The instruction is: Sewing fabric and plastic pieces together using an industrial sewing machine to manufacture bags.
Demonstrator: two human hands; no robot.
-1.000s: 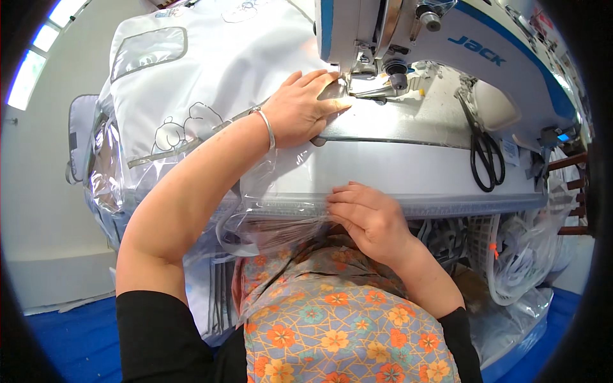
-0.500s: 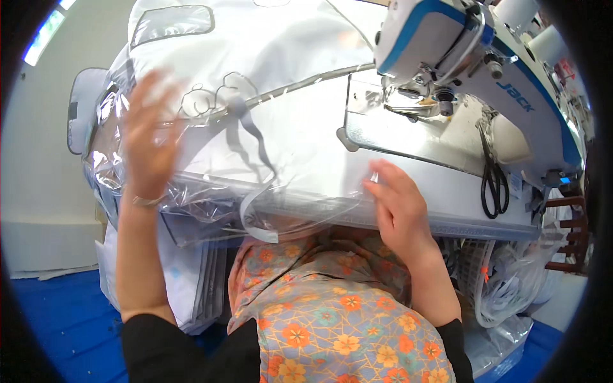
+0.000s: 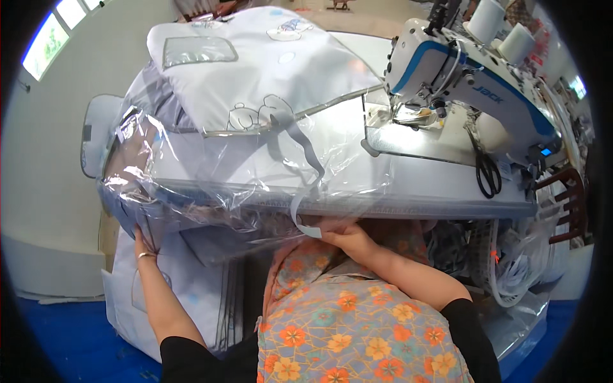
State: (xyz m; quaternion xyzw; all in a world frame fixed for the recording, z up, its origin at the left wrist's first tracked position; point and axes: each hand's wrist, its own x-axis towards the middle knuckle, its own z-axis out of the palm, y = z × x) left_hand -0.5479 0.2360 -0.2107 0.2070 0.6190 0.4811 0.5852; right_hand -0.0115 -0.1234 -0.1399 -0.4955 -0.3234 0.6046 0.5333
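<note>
A white fabric cover with grey piping, cartoon outlines and a clear window lies across the sewing table. A wrinkled clear plastic sheet spreads from it over the table's front edge. My left hand is closed at the low left on a hanging grey-blue fabric edge; most of its fingers are hidden. At the front middle my right hand closes on the lower part of the plastic sheet, its fingertips partly covered. Beside its thumb is the white end of a grey strap.
A white and blue sewing machine stands at the right, with black-handled scissors lying by it. Thread cones stand behind. Stacked white fabric pieces are under the table at left; a white basket with plastic strips sits at right.
My left hand has dropped from above the cover to the hanging edge at the table's left. My right hand has come down and leftward to the plastic sheet. The view has shifted.
</note>
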